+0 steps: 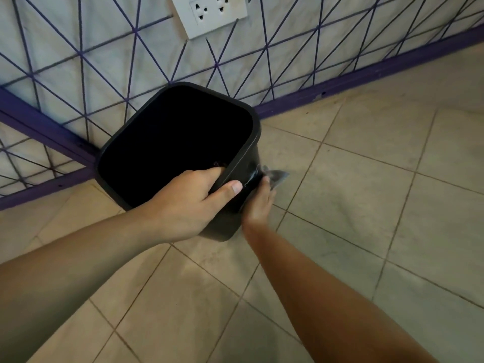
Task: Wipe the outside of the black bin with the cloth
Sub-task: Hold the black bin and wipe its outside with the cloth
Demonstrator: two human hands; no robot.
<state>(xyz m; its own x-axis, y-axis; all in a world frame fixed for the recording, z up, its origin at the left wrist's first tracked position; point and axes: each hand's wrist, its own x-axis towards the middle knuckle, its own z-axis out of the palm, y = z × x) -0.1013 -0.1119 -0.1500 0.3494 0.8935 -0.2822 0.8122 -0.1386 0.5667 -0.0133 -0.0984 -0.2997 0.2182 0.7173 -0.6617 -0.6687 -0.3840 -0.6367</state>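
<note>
Black plastic, smooth and a bit shiny: the bin (180, 142) stands on the tiled floor (353, 205) in the corner, very near the wall (78, 61) w/ the purple line pattern, and it looks tilted toward the person, so prob. it does not rest flat on its base. The left hand (183, 205) is closed on the near rim, fingers curled inside the opening and thumb pressed on the outer face. The right hand (260, 200) is lower, at the right side wall of the bin, and holds the cloth (275, 175) against it; only a small grey-blue corner of the cloth shows past the fingertips, so how the fingers are folded around it I cannot tell exactly, but they are clamped on it. Risks, as I judge: first, the bin is light and held only at one rim point, so a strong wiping push from the right could turn it or slide the base on the smooth tiles. Second, the cloth is mostly hidden between hand and bin, it may bunch up and then the bare fingers rub the wall, not the cloth. Third, the sides facing the wall are hard to reach w/o turning the bin, so they can easily be missed. The socket (209, 14) is well apart above, no problem there.
</note>
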